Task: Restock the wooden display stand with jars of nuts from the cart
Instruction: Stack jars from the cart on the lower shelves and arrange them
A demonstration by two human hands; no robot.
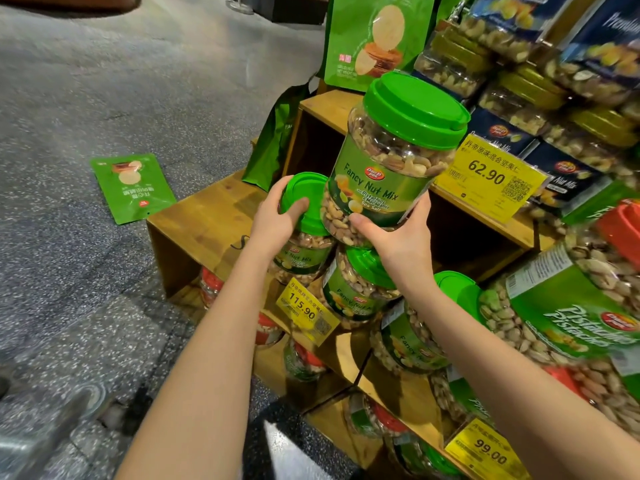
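At a shop's wooden display stand, stepped in tiers above a speckled grey floor, a person reaches forward with both bare forearms. A large jar labelled "Pistachios" crowds the right edge, lying tilted toward the camera. On the top tier stands a tall green pouch printed with round crackers.

Centre frame is a green-lidded jar reading "Dan D Pak", "Fancy Nut Mix", "Pistachios & Macadamia" and "Sea Salt". It is held over the middle tier, leaning with its lid up and to the right, its base just above another jar's lid. The right hand grips it from below, thumb across the front and fingers wrapped behind. To its left, a second "Nut Mix" jar stands on the same tier. The left hand is curled over its green lid, thumb at the near rim.

A smaller green pouch lies flat on the floor beside the stand. Yellow price tags read "62.90", "115.90" and "99.00".
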